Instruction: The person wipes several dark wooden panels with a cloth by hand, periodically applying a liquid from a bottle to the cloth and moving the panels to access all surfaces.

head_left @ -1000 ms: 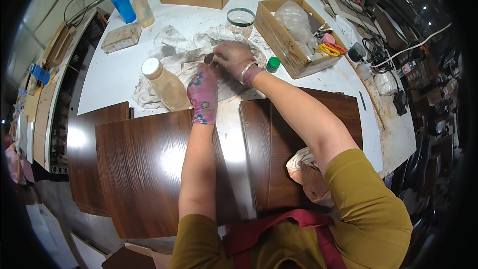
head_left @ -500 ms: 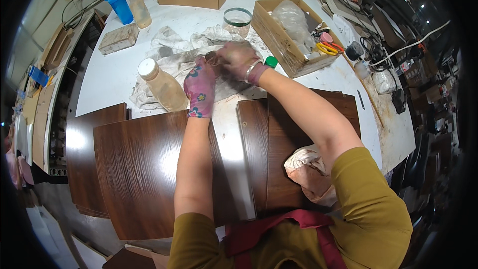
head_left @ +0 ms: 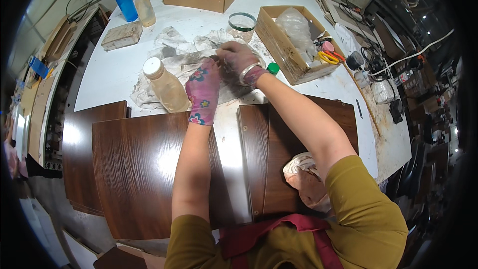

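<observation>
My left hand [head_left: 203, 87], in a pink flowered glove, is closed near the middle of the table. Close beside it, my right hand [head_left: 240, 63], in a stained pink glove with a white band at the wrist, bends its fingers toward the left fingertips. Something small and dark [head_left: 215, 58] shows between them, too small and blurred to name. Both hands are over a crumpled, stained white cloth [head_left: 175, 60]. A plastic bottle [head_left: 167, 88] with a white cap stands tilted in view beside my left wrist. By my right wrist is a green cap [head_left: 273, 67].
Dark brown wood panels [head_left: 149, 174] lie along the near edge, others [head_left: 308, 134] under my right arm with a bundled cloth [head_left: 306, 179]. Beyond are a clear jar [head_left: 242, 26], a box [head_left: 284, 50] with scissors [head_left: 328, 58], an open carton [head_left: 201, 1] and a block [head_left: 122, 37].
The view has shifted slightly. My right hand, smeared by motion before, now shows more sharply beside the left; both stay close together over the cloth.
</observation>
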The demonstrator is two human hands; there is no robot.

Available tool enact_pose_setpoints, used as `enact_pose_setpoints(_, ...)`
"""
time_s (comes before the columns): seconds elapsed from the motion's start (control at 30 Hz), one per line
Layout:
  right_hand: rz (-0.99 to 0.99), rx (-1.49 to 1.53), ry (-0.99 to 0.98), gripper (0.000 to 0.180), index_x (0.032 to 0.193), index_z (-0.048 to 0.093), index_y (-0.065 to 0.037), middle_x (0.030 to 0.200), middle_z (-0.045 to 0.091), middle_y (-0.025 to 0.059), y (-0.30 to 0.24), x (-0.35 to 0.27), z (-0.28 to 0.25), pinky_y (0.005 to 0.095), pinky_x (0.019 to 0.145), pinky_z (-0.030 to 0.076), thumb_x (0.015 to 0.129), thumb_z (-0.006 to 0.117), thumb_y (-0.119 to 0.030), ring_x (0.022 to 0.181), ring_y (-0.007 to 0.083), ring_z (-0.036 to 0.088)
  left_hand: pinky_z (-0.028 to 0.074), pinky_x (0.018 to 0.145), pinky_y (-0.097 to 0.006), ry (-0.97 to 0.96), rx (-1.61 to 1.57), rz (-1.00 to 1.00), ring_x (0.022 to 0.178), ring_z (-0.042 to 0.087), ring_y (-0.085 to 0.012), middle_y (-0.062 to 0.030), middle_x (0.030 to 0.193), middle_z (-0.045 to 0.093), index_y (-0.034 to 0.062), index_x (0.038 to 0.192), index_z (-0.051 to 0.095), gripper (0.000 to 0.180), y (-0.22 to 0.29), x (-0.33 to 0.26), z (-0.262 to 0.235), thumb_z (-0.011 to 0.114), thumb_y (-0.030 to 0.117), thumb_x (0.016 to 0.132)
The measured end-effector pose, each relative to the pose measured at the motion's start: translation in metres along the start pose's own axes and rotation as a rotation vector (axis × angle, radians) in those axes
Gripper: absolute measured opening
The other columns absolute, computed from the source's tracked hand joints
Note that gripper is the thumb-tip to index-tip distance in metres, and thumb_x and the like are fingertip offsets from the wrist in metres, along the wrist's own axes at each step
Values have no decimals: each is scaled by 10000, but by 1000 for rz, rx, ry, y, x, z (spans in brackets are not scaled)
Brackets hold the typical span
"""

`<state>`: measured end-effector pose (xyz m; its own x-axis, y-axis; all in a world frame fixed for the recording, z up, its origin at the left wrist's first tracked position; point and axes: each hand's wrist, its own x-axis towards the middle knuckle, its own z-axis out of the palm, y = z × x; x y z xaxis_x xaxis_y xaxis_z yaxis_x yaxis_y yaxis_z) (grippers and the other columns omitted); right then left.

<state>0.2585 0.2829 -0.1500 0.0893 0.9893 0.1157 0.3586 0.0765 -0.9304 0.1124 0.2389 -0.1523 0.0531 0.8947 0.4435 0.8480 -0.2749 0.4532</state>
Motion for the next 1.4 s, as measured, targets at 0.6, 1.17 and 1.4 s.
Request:
enact_pose_setpoints(0.6, -287, -169, -204, 294, 1078, 675, -47, 1002, 696, 137, 12, -18, -32, 317, 857, 496, 895, 649, -276, 979, 275, 652, 525, 704, -426, 123, -56, 73, 789, 674, -343, -148, 872, 698, 106, 1012, 643, 205, -9, 9, -8, 548, 278, 955)
enact_pose_setpoints(1.17, -210, 671, -203, 333, 1239, 547, -25, 1270, 534, 83, -6, -196, -175, 355, 913, 519, 960, 605, -198, 1153, 157, 528, 501, 849, -427, -338, -157, 159, 1002, 635, -345, -171, 1109, 667, 88, 1131, 678, 293, -13, 26, 17, 497, 267, 987)
enact_pose_setpoints(1.4, -154, -62, 361, 348, 1166, 616, 6, 1090, 634, 53, 1, -347, -335, 291, 873, 507, 888, 695, -188, 969, 125, 589, 482, 838, -405, -7, 44, 235, 927, 622, -336, -194, 1070, 632, -1, 1357, 487, 478, 2, -12, -24, 571, 280, 980)
